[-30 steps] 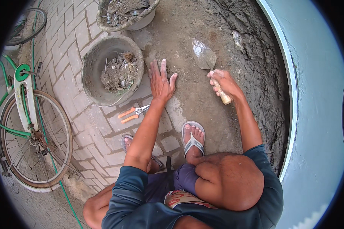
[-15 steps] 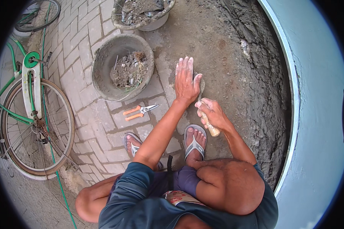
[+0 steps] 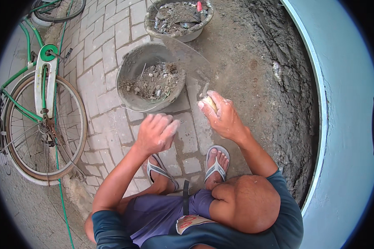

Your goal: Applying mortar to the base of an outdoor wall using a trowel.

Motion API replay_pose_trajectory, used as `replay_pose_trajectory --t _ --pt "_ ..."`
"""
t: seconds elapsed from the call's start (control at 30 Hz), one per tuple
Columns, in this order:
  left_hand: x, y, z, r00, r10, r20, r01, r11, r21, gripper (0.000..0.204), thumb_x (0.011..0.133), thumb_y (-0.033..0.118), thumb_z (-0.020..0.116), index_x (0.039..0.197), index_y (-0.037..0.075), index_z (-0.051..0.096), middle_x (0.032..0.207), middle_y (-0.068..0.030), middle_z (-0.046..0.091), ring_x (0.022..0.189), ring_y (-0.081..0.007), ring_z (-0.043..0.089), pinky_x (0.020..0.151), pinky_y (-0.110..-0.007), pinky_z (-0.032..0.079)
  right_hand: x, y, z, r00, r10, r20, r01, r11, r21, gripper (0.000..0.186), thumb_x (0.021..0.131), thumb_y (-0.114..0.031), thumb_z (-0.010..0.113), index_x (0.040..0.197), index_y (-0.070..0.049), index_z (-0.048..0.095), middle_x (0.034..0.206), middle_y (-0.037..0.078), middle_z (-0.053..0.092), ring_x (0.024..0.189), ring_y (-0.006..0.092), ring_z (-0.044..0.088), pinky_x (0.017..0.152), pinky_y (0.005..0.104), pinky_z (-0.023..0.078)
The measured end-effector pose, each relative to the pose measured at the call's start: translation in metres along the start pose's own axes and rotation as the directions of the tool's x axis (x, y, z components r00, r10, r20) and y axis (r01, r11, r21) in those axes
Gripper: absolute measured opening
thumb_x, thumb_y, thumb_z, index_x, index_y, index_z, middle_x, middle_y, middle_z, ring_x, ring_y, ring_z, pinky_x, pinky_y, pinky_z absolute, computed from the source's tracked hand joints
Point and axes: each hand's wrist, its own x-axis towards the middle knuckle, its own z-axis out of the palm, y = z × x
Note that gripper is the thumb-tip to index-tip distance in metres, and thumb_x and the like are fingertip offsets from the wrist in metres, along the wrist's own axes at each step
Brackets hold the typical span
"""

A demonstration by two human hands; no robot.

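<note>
My right hand [image 3: 224, 116] is closed round the pale wooden handle of a trowel [image 3: 210, 102], in front of my right foot. Its neck points away from me, and its blade is smeared by motion close to the near bucket [image 3: 121, 85]. My left hand [image 3: 157, 133] hovers over the paving just below that bucket, fingers curled in. Whether anything is inside that fist is hidden. Pale dust coats both hands. Soil, small stones and dry plant bits lie in the near bucket. The orange-handled pruning shears do not show now.
A second bucket [image 3: 201, 31] of rubble, with a red piece on top, stands farther off. At the left is a green and white bicycle [image 3: 45, 120] beside a green hose [image 3: 60, 199]. Rough wet mortar [image 3: 295, 103] runs along the pale blue wall [image 3: 349, 103] at the right.
My left hand has come off the trowel blade, moved left and nearer, and curled up. My right hand has swung the trowel up and away. The buckets sit farther right in view.
</note>
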Motion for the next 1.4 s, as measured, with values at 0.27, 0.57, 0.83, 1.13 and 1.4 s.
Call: replay_pose_trajectory --t 0.27,0.57,0.83,1.13,1.4 --pt "-0.095 -0.057 0.087 0.794 -0.347 0.499 0.32 0.937 0.142 0.047 0.086 0.024 0.059 0.126 0.003 0.049 0.116 -0.0162 0.052 0.11 -0.0325 0.05 0.09 -0.042 0.041 0.052 -0.007 -0.043 0.962 0.236 -0.138 -0.217 0.966 0.143 0.028 0.088 -0.019 0.068 0.104 0.001 0.057 0.069 0.0 0.056 0.05 0.0047 0.051 0.045 0.0217 0.04" --pt "-0.088 -0.076 -0.031 0.692 0.117 0.713 0.339 0.819 -0.463 0.034 0.085 0.017 0.057 0.113 0.0 0.048 0.097 -0.0193 0.05 0.087 -0.0366 0.058 0.079 -0.045 0.049 0.221 -0.08 -0.035 0.962 0.206 -0.178 -0.163 0.96 0.229 0.029 0.085 -0.015 0.068 0.107 0.001 0.059 0.081 0.004 0.063 0.063 0.0105 0.059 0.063 0.024 0.047" --pt "-0.055 -0.133 -0.093 0.394 -0.768 0.504 0.858 0.111 -0.502 0.032 0.093 0.027 0.057 0.105 -0.003 0.06 0.092 -0.0241 0.059 0.093 -0.043 0.055 0.081 -0.046 0.046 0.365 -0.155 0.015 0.828 0.528 0.188 -0.527 0.619 0.583 0.02 0.082 -0.017 0.069 0.094 -0.003 0.063 0.094 0.008 0.069 0.081 0.014 0.064 0.072 0.0259 0.05" --pt "0.062 -0.116 -0.145 0.066 -0.655 0.752 0.137 -0.741 -0.657 0.029 0.097 0.032 0.055 0.108 0.006 0.057 0.08 -0.005 0.06 0.071 -0.0113 0.056 0.06 -0.027 0.044 0.332 -0.17 -0.041 0.568 0.802 -0.185 -0.621 0.565 0.543 0.021 0.078 -0.018 0.071 0.089 -0.007 0.058 0.073 0.002 0.056 0.064 0.0151 0.054 0.061 0.0305 0.042" --pt "0.091 -0.189 -0.29 -0.253 -0.652 0.714 -0.023 -0.734 -0.679 0.021 0.1 0.032 0.051 0.096 0.011 0.048 0.066 0.0 0.044 0.056 -0.0136 0.047 0.064 -0.035 0.048 0.375 -0.195 -0.077 0.647 0.762 0.021 -0.739 0.621 0.261 0.051 0.077 -0.018 0.073 0.12 0.005 0.056 0.102 0.012 0.064 0.091 0.0217 0.061 0.081 0.0327 0.046"
